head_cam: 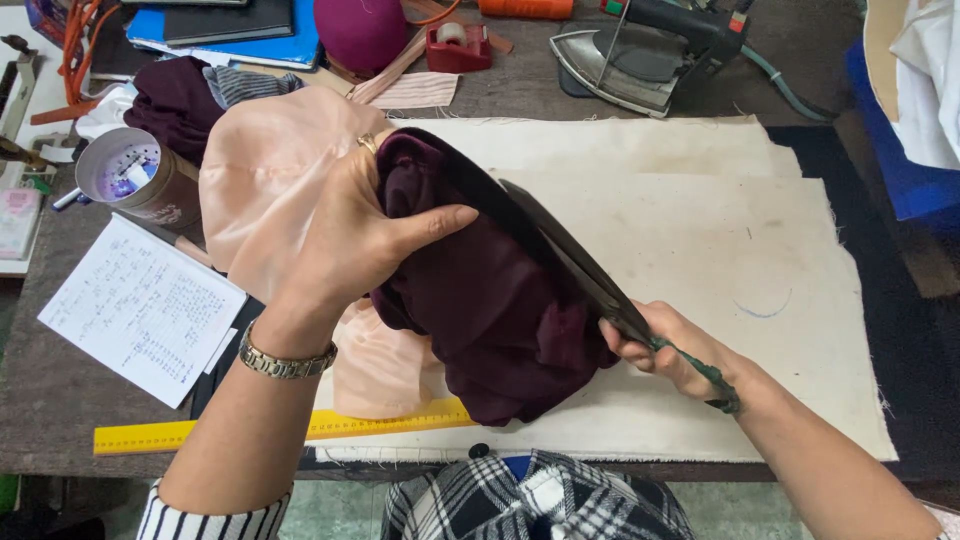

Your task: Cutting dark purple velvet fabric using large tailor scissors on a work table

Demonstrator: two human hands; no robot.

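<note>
A white handwritten note sheet [140, 308] lies at the table's left edge, beside a round brown tin [135, 178] holding small sewing bits. The left hand [350, 235], wrist raised, clamps the bunched dark maroon fabric [490, 310] from above, thumb pressed against it. The right hand [672, 348] is closed around the handles of large black shears [575, 265], blades at the fabric's edge over the cream cloth pad [700, 250]. A yellow ruler [270, 430] lies below.

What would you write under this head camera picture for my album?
Left hand bunches dark purple cloth while right hand holds big scissors.
</note>
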